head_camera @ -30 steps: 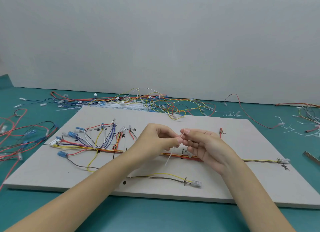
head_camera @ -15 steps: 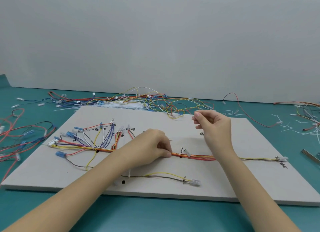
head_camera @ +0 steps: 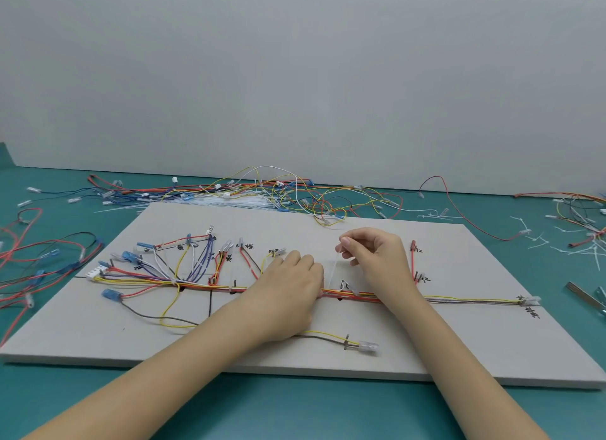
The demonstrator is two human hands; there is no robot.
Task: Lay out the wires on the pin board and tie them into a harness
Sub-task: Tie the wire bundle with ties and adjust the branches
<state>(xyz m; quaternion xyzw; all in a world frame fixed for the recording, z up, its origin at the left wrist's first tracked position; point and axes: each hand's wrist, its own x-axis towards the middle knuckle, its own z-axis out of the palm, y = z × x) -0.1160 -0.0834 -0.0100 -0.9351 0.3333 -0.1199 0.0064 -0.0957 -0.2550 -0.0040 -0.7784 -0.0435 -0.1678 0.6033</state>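
A grey pin board (head_camera: 328, 223) lies on the teal table, with a bundle of coloured wires (head_camera: 465, 298) laid across its middle and fanning out to blue connectors at the left. A thin white cable tie (head_camera: 333, 269) rises from the bundle at the board's centre. My right hand (head_camera: 373, 256) pinches the tie's upper end between thumb and forefinger. My left hand (head_camera: 288, 288) rests on the bundle just left of the tie, fingers curled down on the wires; its fingertips are hidden.
Loose wires (head_camera: 262, 193) and spare white ties (head_camera: 226, 203) are heaped behind the board. More red wires (head_camera: 29, 259) lie at the left. Cut tie ends (head_camera: 577, 246) and a metal tool (head_camera: 587, 297) lie at the right.
My hands came apart from in front of me. The left hand dropped onto the wire bundle. The right hand rose with the tie's end, then came back down a little.
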